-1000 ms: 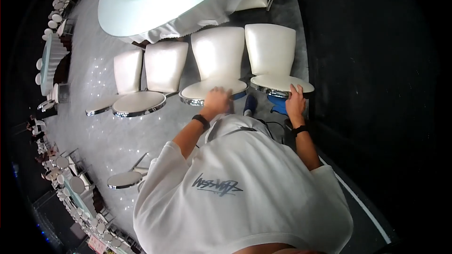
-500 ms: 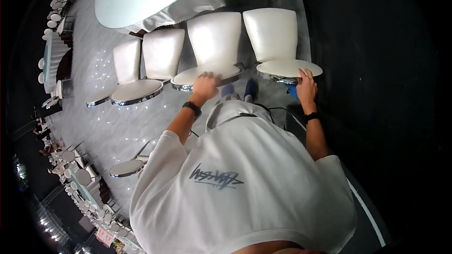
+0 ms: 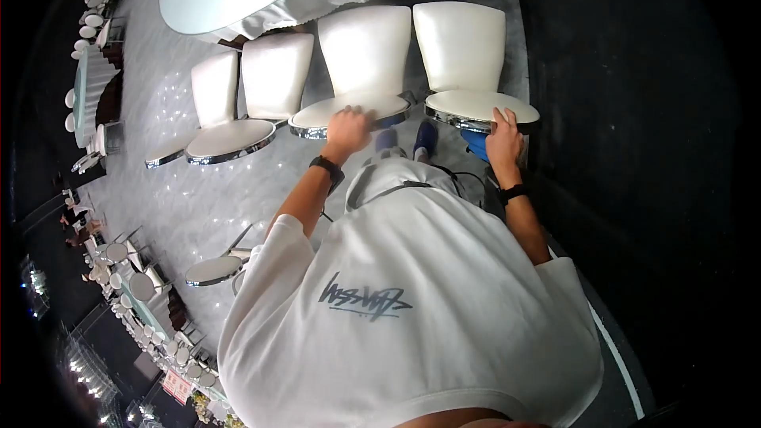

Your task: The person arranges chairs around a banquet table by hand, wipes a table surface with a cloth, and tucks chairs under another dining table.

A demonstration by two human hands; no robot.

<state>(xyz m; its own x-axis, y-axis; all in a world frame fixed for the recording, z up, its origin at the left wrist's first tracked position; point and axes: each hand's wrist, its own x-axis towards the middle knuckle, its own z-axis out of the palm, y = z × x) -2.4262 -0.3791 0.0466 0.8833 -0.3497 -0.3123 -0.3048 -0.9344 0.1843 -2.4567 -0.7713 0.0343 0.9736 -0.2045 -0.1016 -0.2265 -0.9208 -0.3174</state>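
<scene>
Four white padded chairs stand in a row, backs toward the table. My left hand point(image 3: 349, 133) reaches to the front edge of one chair point(image 3: 365, 51), fingers curled over its seat rim, the fingertips a little blurred. My right hand point(image 3: 505, 139) grips the front rim of the rightmost chair point(image 3: 460, 47), fingers on top of the seat. Under that seat, beside my right hand, a blue piece of cloth-like material point(image 3: 475, 144) shows; whether the hand holds it too is hidden. The seats are round, with shiny metal edges.
A round table point(image 3: 238, 4) with a pale cloth is behind the chairs. Two more chairs point(image 3: 230, 141) point(image 3: 214, 79) stand left; a lone chair point(image 3: 214, 271) is behind them. A dark floor area point(image 3: 618, 150) lies right. Distant tables and chairs line the left.
The view has shifted slightly, so the chairs sit higher. The rightmost chair's seat and my right hand have moved a little left. My left hand stays at the same chair's rim.
</scene>
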